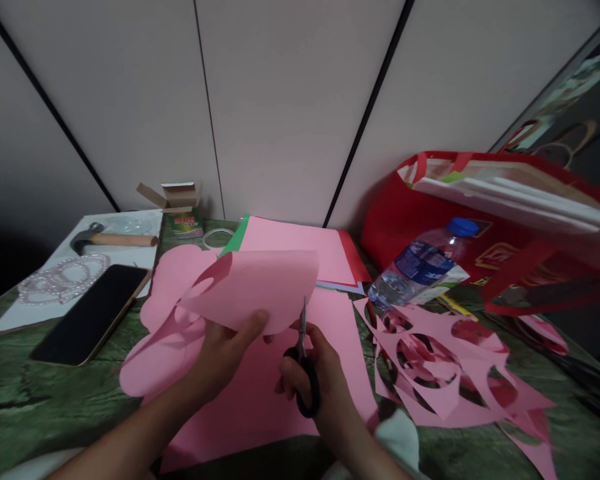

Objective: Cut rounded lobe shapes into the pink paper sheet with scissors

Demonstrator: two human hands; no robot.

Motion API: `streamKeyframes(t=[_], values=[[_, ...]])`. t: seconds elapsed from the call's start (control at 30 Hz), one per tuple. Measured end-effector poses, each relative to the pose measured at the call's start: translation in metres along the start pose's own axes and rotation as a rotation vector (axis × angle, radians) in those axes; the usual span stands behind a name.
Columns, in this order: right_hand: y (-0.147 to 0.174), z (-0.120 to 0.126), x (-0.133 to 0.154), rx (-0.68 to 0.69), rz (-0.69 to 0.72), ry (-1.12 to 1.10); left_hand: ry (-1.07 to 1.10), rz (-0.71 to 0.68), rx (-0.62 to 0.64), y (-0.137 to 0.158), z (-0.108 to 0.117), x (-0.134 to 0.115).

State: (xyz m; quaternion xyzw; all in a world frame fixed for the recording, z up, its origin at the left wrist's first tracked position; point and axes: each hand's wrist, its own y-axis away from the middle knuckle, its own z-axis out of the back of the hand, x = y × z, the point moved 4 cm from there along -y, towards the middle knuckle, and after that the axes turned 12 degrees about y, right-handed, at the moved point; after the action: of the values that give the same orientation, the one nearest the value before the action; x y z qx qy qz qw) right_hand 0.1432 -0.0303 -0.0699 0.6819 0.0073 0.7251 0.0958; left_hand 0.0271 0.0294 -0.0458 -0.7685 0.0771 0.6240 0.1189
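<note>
My left hand (235, 350) grips a curved sheet of pink paper (265, 283), its thumb on the near face and the fingers behind. In my right hand (325, 367) is a pair of scissors (307, 380) with black handles, the blades pointing up at the paper's lower right edge. Whether the blades are apart is hard to see. Below both hands lies a large flat pink sheet (250, 427). Left of the held paper sit several rounded pink cut-outs (167, 360), overlapping one another.
Pink offcuts (440, 367) with round holes heap at the right, by a tilted water bottle (420, 263) and a red bag (395, 207). Coloured sheets (295, 240) lie at the back. At left are a phone (93, 317), hammer (115, 239), beads (65, 277) and small box (183, 217).
</note>
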Motion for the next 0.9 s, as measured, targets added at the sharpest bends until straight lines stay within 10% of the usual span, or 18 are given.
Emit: streamKeyframes(t=[0.9], values=[[0.001,0.002,-0.002,0.004,0.105,-0.157,-0.123,0.045,0.086,0.009,-0.012,0.0]])
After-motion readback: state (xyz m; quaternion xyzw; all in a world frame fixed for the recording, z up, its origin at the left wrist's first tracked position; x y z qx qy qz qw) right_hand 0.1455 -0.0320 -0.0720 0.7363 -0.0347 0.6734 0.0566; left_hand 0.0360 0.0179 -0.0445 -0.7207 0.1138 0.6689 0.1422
